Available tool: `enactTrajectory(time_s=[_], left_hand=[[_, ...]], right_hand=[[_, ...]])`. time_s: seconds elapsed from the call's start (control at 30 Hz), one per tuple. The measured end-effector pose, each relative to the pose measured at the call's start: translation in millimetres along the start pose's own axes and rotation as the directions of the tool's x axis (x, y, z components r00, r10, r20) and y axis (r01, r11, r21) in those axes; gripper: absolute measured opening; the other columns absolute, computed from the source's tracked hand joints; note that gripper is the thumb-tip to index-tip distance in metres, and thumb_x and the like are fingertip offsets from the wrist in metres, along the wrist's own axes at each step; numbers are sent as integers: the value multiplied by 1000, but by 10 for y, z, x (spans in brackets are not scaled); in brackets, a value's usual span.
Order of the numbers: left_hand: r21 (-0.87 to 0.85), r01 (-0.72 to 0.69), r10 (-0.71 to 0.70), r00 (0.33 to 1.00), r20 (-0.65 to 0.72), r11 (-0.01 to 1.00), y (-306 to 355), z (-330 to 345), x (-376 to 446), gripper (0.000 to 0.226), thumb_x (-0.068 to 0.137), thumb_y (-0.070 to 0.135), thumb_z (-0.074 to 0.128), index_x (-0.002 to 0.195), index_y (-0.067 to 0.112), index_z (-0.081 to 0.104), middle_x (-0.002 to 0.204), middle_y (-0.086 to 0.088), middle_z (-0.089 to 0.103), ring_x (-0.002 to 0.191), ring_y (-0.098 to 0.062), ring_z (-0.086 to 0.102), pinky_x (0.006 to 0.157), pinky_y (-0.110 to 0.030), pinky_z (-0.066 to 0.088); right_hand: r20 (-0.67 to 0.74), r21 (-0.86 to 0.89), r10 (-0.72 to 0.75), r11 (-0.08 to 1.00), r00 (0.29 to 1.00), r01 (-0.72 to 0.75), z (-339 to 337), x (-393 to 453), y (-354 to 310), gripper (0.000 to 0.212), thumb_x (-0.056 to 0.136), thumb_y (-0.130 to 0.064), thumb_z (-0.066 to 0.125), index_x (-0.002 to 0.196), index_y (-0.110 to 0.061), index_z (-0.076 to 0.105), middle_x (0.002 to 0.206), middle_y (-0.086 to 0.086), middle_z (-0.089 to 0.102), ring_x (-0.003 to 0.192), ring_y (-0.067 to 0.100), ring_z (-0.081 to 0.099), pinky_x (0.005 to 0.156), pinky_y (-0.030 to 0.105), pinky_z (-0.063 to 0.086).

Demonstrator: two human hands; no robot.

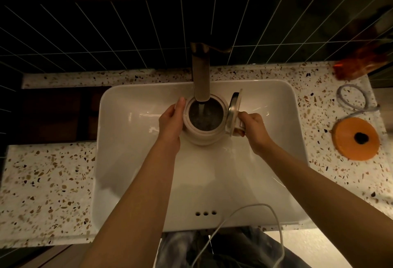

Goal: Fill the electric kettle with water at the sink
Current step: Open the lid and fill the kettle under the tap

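Kettle: pale, rounded electric kettle (203, 135) at centre frame, held inside the sink basin directly beneath the faucet spout; smooth matte body, dark interior with a rippled water surface.
Lid: round hinged lid (234, 110) swung open and standing upright on the kettle's right side; metallic inner face, pale rim.
Water: narrow stream (202, 111) falls from the spout into the open mouth.
Faucet: flat, rectangular brushed-metal spout (201, 76) reaching from the top of the frame over the kettle.
Left hand: left hand (171, 123) pressed against the kettle's left wall, palm on the body, thumb up at the rim.
Right hand: right hand (253, 129) wrapped firmly round the kettle handle, right of the lid.
Sink: glossy white rectangular sink (131, 161) with rounded corners; three small overflow holes low on the near wall.
Countertop: speckled terrazzo countertop (46, 184), pale with brown and dark chips.
Kettle base: orange disc (356, 139) with dark centre contact, right of frame, on the counter well apart from the kettle; grey cord (353, 102) looped above it.
Wall: dark glossy tiles (85, 34), thin pale grout lines.
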State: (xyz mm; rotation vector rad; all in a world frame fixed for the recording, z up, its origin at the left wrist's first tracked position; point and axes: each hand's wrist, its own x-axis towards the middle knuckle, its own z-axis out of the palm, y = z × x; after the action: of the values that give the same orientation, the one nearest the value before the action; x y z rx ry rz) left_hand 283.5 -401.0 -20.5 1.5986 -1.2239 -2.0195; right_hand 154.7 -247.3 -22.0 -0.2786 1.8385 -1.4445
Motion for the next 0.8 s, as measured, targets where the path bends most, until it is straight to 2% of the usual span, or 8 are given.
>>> enactTrajectory(time_s=[0.07, 0.27, 0.37, 0.57, 0.73, 0.8], left_hand=[[1, 2, -2, 1000, -3, 1000, 2, -2, 3, 74, 54, 71, 69, 110, 23, 74, 114, -3, 74, 114, -22, 65, 107, -47, 47], [5, 8, -7, 1000, -9, 1000, 12, -3, -10, 79, 53, 72, 69, 113, 21, 73, 117, -5, 73, 115, -24, 64, 107, -47, 47], [12, 10, -9, 1000, -4, 1000, 20, 0, -30, 73, 54, 71, 69, 109, 23, 74, 114, -5, 74, 114, -23, 65, 106, -46, 47], [13, 11, -11, 1000, 5, 1000, 33, 2, -42, 61, 56, 68, 70, 99, 24, 76, 109, -6, 76, 112, -24, 66, 106, -47, 48], [40, 2, -2, 1000, 4, 999, 42, -10, -15, 33, 82, 53, 68, 95, 25, 75, 106, -4, 76, 111, -24, 66, 104, -45, 49], [60, -26, 27, 1000, -6, 998, 85, 8, -23, 28, 89, 45, 64, 102, 22, 73, 109, -3, 73, 114, -25, 64, 102, -41, 49]], right_hand=[[6, 6, 1, 1000, 1000, -1, -1, -5, -7, 51, 96, -10, 41, 47, -12, 54, 43, -1, 47, 41, 7, 44, 47, 14, 43], [0, 8, 16, 1000, 1000, -16, 7, -19, -36, 50, 97, -9, 39, 49, -9, 53, 36, -6, 47, 39, 4, 45, 46, 11, 43], [-1, -9, 18, 1000, 1000, -18, 11, -38, -62, 49, 96, -10, 40, 49, -9, 53, 36, -6, 47, 40, 5, 44, 46, 13, 41], [-5, 17, 26, 1000, 1000, -26, 52, -110, -179, 50, 97, -4, 37, 50, -10, 51, 33, -7, 51, 35, -1, 48, 43, 7, 42], [-15, 30, 37, 999, 999, -36, 82, -153, -262, 49, 98, -3, 36, 52, -10, 52, 32, -8, 53, 35, -3, 51, 42, 6, 41], [-18, 31, 41, 999, 999, -40, 93, -164, -292, 49, 98, -3, 36, 52, -11, 52, 32, -9, 53, 34, -3, 51, 42, 6, 41]])
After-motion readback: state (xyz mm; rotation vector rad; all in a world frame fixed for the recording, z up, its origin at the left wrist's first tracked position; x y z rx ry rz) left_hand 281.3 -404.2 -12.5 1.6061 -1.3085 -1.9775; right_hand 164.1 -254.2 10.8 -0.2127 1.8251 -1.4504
